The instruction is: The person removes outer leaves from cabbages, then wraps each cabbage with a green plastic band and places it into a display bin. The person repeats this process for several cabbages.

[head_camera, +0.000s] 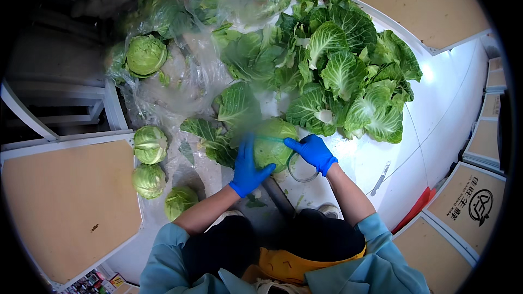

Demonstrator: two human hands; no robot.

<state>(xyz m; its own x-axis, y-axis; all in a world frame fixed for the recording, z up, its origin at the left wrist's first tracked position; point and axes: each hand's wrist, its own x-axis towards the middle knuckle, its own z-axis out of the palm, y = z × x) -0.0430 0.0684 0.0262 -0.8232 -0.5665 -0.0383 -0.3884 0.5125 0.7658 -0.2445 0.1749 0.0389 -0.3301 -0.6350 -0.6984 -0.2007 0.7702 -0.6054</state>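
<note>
A trimmed green cabbage (274,153) is on the floor in front of me. My left hand (249,169), in a blue glove, holds it along its left side with the thumb spread across the near side. A thin greenish strip of tape (269,138) crosses the top of the cabbage, partly blurred. My right hand (312,153), also gloved in blue, grips what looks like a ring-shaped tape roll (303,180) at the cabbage's right. Loose dark outer leaves (218,145) lie just beyond my left hand.
A big heap of cabbage leaves (347,65) spreads at far right. A knife (381,179) lies on the white floor (441,102). Several whole cabbages (150,145) sit at left, beside clear plastic sheeting (184,85). Tan-panelled stands (73,200) border both sides.
</note>
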